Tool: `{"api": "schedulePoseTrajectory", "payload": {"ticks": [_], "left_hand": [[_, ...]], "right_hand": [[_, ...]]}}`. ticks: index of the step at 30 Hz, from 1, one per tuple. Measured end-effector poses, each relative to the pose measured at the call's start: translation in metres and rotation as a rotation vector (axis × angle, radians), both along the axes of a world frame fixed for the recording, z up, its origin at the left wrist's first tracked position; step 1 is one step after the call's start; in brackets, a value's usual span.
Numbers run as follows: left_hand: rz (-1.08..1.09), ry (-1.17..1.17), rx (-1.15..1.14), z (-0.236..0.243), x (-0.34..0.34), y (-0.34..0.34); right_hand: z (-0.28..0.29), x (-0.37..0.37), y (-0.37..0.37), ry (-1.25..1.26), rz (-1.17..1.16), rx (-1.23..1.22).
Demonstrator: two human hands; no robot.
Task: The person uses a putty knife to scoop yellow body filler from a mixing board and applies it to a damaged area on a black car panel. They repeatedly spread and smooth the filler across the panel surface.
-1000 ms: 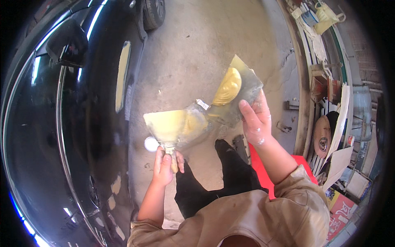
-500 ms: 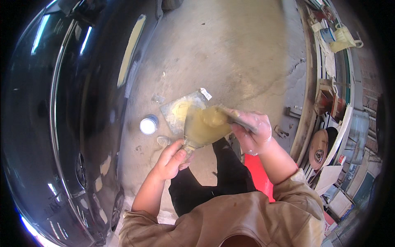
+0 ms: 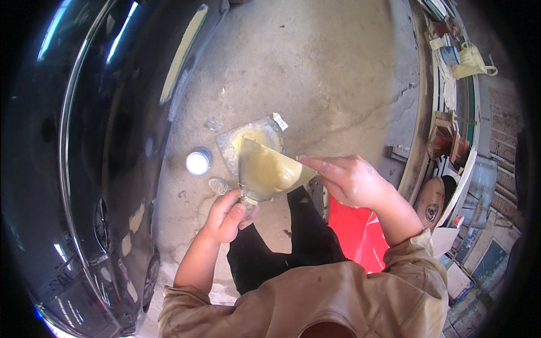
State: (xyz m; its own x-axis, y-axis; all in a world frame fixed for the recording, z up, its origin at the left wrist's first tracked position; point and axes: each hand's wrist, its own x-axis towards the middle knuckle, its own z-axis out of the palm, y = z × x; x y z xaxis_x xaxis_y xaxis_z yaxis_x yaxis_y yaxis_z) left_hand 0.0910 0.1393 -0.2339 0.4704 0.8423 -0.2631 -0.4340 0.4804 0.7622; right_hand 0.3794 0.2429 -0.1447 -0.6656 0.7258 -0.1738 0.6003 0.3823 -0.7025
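My left hand [image 3: 228, 217] is closed around the short handle of a wide putty knife [image 3: 256, 174], its blade tilted up in front of me. Yellowish putty [image 3: 287, 176] lies on that blade, with a smooth lump toward its right side. My right hand [image 3: 352, 180], specked with pale putty, is at the blade's right edge with its fingers pressed together and pointing left. It grips a thin flat spreader, mostly hidden behind the fingers. Below the blade, a flat grey board [image 3: 228, 147] smeared with yellow putty lies on the floor.
A dark car [image 3: 129, 124] with putty patches along its side fills the left. An open can [image 3: 198, 161] with white inside stands near the board. Something red [image 3: 355, 231] is by my right leg. Along the right runs a cluttered shelf [image 3: 445, 129] with a pale jug [image 3: 470, 61].
My right hand has turned so its back faces up, hiding the spreader seen edge-on before. The putty lump has been smoothed down the blade. My view has shifted slightly.
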Motion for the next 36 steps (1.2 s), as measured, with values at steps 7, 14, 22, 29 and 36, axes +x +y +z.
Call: {"api": "schedulePoseTrajectory", "payload": {"ticks": [7,14,22,29,36], "left_hand": [[-0.063,-0.022,-0.118,-0.005,0.002,-0.002],[-0.006,0.003,-0.104,-0.017,-0.017,-0.004],[0.124,-0.007,-0.363,-0.035,-0.025,-0.046],[0.241,0.055,-0.281,-0.108,-0.059,-0.053],[0.271,0.077,-0.145,-0.252,-0.077,-0.032]], "right_hand": [[-0.015,-0.011,-0.003,0.559,-0.359,0.098],[-0.02,-0.01,-0.009,0.29,-0.014,-0.002],[-0.095,0.008,-0.036,-0.025,-0.464,-0.388],[-0.202,-0.026,-0.085,0.47,-1.062,-0.632],[-0.374,-0.047,-0.068,0.642,-1.268,-0.733]]}}
